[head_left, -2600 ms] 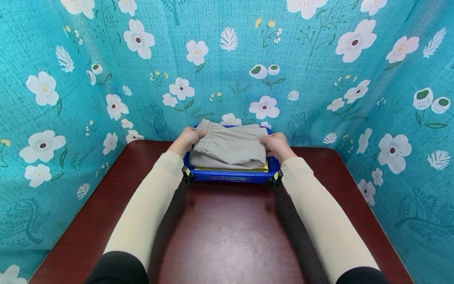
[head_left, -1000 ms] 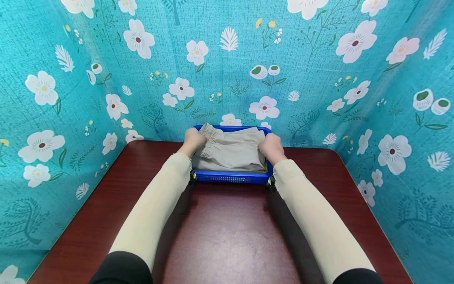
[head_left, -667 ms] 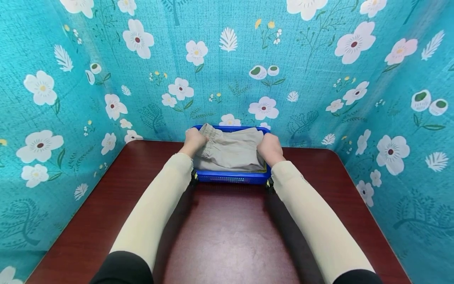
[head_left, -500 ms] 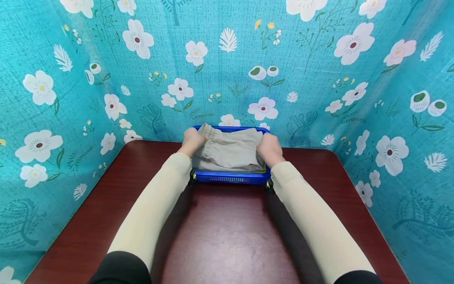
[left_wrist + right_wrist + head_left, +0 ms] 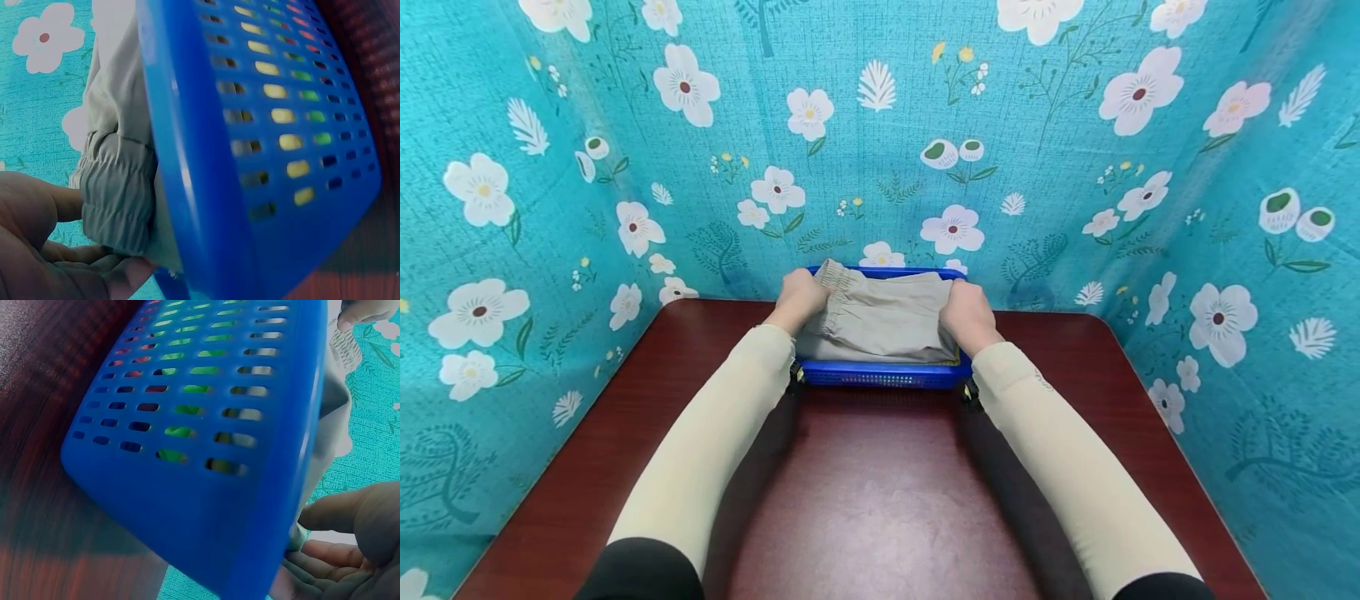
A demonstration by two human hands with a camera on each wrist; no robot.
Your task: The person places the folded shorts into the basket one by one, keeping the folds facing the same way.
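Observation:
Folded grey pants with a gathered elastic waistband lie on top of the stack in a blue plastic basket. At the waistband end, my left hand holds the cloth, thumb on one side and fingers below. My right hand grips the opposite end beside the basket's right rim; in the right wrist view its thumb and fingers close in at the cloth's edge, partly behind the rim. More grey cloth and a yellow edge show beneath the pants.
Yellow, green and red items show through the basket's slots. The basket stands at the back of a dark red-brown table, close to a turquoise flowered curtain that continues along both sides.
Since the earliest frame the pants have come lower into the basket and the hands have drawn closer together. In the last half second my left hand has shifted slightly left; the right has barely moved.

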